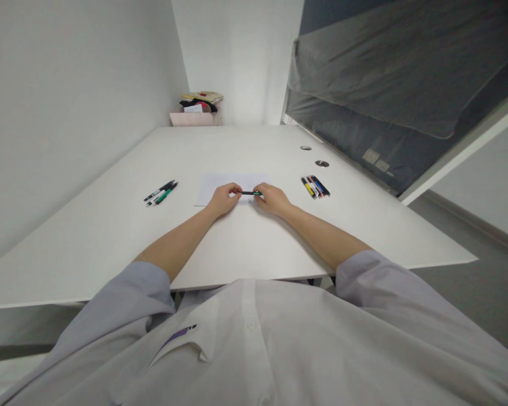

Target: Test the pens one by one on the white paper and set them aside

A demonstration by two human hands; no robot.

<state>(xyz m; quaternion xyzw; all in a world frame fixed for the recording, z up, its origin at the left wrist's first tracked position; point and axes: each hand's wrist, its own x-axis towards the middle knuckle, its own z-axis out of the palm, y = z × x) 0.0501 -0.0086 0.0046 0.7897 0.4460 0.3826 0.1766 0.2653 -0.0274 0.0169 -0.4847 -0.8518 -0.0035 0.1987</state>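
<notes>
Between my two hands a dark pen with a green part is held level, just above a sheet of white paper. My left hand is closed, its fingertips pinching the pen's left end. On the other end, my right hand grips the green part with thumb and fingers. To the left lies a small group of pens, black, white and green. Several more pens lie side by side on the right, with yellow, red, blue and black among their colours.
The white table runs along a wall on the left. A pale box with cloth-like items stands at its far end. Two round desk inserts sit near the right edge, beside a dark, sheet-covered panel.
</notes>
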